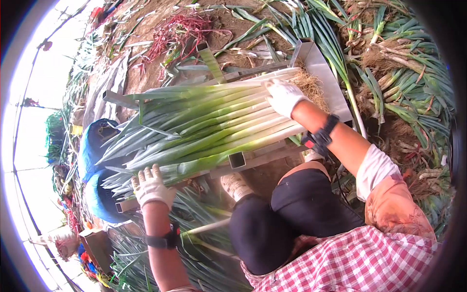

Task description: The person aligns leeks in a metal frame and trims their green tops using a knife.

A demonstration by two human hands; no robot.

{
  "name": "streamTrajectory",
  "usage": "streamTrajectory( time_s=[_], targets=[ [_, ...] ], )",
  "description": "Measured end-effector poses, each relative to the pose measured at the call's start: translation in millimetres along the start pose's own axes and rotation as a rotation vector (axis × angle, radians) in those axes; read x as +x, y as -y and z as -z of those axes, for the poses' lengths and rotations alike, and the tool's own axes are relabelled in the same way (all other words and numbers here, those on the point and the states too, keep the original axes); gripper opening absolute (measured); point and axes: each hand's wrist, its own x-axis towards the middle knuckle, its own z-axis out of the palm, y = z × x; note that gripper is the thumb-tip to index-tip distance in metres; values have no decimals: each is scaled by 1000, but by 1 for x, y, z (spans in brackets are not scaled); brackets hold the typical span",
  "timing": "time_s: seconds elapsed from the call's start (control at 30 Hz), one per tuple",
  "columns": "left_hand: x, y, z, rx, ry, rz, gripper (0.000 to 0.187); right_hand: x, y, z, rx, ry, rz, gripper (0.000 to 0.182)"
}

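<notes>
Long green onions [214,119] lie side by side on a metal frame stand [323,82], white stems and stringy roots [311,87] to the right, green leaves to the left. My right hand [284,97], in a white glove, is on the white stems near the roots, its fingers bent around the topmost onion at the far side. The fingertips are partly hidden. My left hand [153,187], also gloved, is spread with fingers apart at the near edge of the leaf tips, touching or just beside them.
More green onions [404,73] are heaped at the right, with others [189,219] on the ground at lower left. Red ties [182,34] lie on the soil beyond the stand. Blue bags [97,190] sit at its left end, and a cardboard box [96,248] stands farther down.
</notes>
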Motion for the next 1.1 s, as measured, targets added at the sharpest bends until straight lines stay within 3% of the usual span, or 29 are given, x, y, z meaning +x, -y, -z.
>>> streamTrajectory(
  time_s=[0.07, 0.13, 0.2, 0.23, 0.27, 0.3, 0.37, 0.47, 0.53, 0.63, 0.8, 0.83, 0.87, 0.93, 1.0, 1.1],
  targets=[
    [-3, -14, 7, 37, -56, -86, 87, 27, -2, -7, 112, -19, -111, 45],
    [-1, -29, 0, -219, -304, -414, 81, 44, -6, -25, 65, -96, -147, 41],
    [-9, -53, 2, -295, -261, -582, 77, 55, -13, -39, 69, -150, -118, 39],
    [-9, -63, -10, -306, -252, -616, 75, 60, -13, -35, 43, -23, -144, 35],
    [-10, -72, -18, -315, -212, -603, 74, 63, -12, -31, 16, 100, -171, 32],
    [-10, -77, -18, -333, -232, -575, 72, 62, -12, -30, -20, 73, -138, 23],
    [-8, -80, -16, -349, -254, -551, 71, 46, -11, -22, 63, 13, -131, 27],
    [-3, -75, -4, -400, -539, -439, 66, 13, -6, -17, 231, -106, -108, 33],
    [4, -71, 11, -360, -752, -382, 64, -9, -8, -19, 287, -325, -22, 28],
    [8, -73, 35, -256, -901, -337, 63, -38, -14, -10, 287, -392, 23, 30],
    [24, -96, 45, -97, -849, -257, 65, -77, -22, -15, 140, -464, 184, 26],
    [29, -98, 39, -31, -675, -400, 61, -80, -25, -22, 65, -311, 97, 25],
    [33, -100, 30, 36, -494, -535, 58, -82, -28, -35, 66, -310, 94, 25],
    [46, -102, 7, -257, -78, -554, 45, -81, -34, -55, -51, -89, 40, 26],
    [54, -94, -9, -424, -251, -549, 36, -78, -33, -45, -19, -89, 8, 25],
    [48, -93, -10, -378, -248, -549, 38, -77, -31, -42, -14, -3, -5, 25]
  ],
)
